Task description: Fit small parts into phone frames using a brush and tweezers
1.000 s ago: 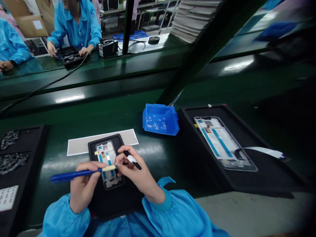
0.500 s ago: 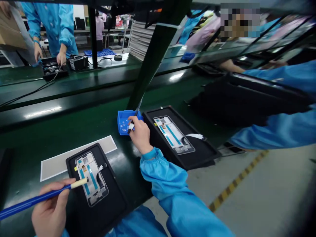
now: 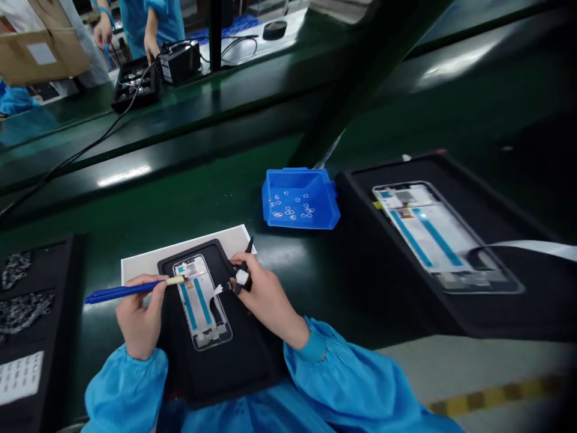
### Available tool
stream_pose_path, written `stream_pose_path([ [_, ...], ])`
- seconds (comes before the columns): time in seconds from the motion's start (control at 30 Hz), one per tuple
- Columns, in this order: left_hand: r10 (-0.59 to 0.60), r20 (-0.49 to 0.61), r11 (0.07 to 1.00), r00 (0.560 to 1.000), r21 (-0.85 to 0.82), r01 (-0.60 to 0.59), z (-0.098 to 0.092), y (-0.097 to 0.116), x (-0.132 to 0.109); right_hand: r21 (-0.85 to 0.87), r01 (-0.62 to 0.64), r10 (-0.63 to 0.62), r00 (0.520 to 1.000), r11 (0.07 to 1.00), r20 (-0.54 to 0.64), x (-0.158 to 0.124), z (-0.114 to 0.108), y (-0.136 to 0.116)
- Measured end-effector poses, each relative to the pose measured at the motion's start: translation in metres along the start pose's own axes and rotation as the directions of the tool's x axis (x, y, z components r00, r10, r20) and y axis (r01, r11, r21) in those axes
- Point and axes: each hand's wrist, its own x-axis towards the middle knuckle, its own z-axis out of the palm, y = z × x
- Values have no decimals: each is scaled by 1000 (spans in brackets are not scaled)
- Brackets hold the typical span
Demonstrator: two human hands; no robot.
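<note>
My left hand (image 3: 140, 316) grips a blue pen-like stick (image 3: 121, 293) with a cream tip. That tip is over the upper left part of an opened phone frame (image 3: 204, 304) with teal strips, which lies in a black tray (image 3: 216, 373). Between the fingers of my right hand (image 3: 270, 300) are black tweezers (image 3: 249, 246) with a white patch on them. This hand is just right of the phone frame, beside its flex cable with a white end (image 3: 218, 290). The tweezer tips are partly hidden, so I cannot tell what they hold.
A blue bin (image 3: 301, 219) with several small ring-like pieces stands behind my right hand. To the right, a second black tray (image 3: 491, 319) holds another phone frame (image 3: 426, 237). Small black parts (image 3: 22, 313) fill a tray at left. Across the bench a co-worker's hands (image 3: 152, 47) handle parts.
My right hand with the tweezers has moved from the blue bin leftward to the phone frame. My left hand has brought the stick's tip to the frame's upper part. The view has shifted.
</note>
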Motion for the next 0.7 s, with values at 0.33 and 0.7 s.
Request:
stream_pose_path([
  [0.33, 133, 218, 961, 967, 212, -180, 9, 1, 13, -134, 58, -62, 998, 989, -21, -11, 3, 1],
  [0.7, 253, 404, 894, 879, 251, -372, 19, 13, 26, 12, 319, -319, 948, 948, -26, 30, 28, 5],
])
